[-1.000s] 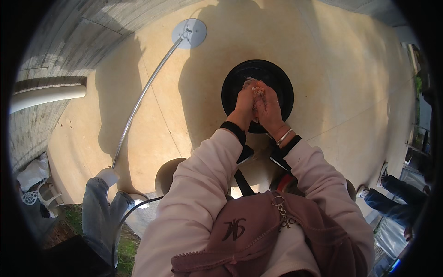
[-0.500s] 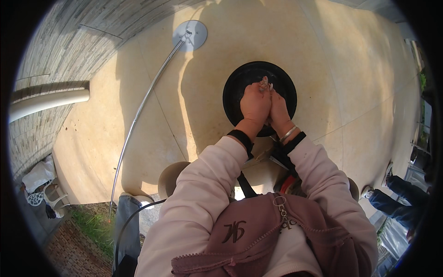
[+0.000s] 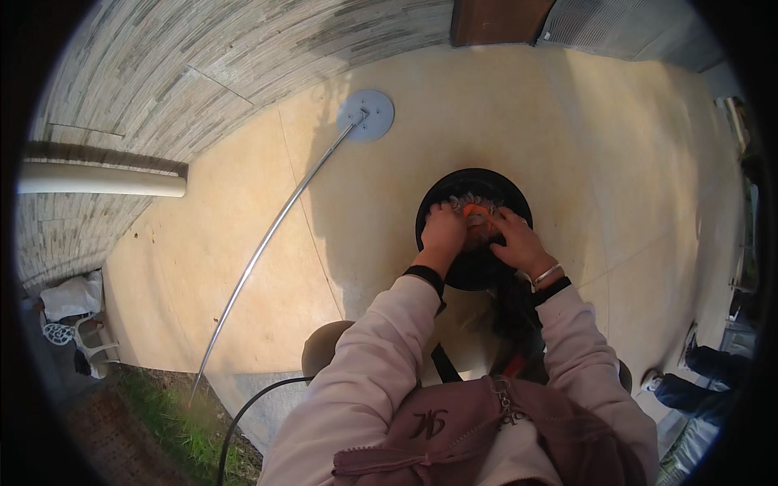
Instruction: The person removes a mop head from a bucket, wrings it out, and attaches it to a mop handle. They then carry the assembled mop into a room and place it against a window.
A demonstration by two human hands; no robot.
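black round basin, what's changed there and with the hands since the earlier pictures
Pressed together before, the bare left hand and bare right hand have moved apart, to either side of a reddish, shredded clump in the black round basin. The light-blue jeans legs at left have left view. Basin and grey round disc remain on the tan floor.

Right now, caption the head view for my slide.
Left hand and right hand touch a grey and orange clump over a black bowl, above a tan floor.
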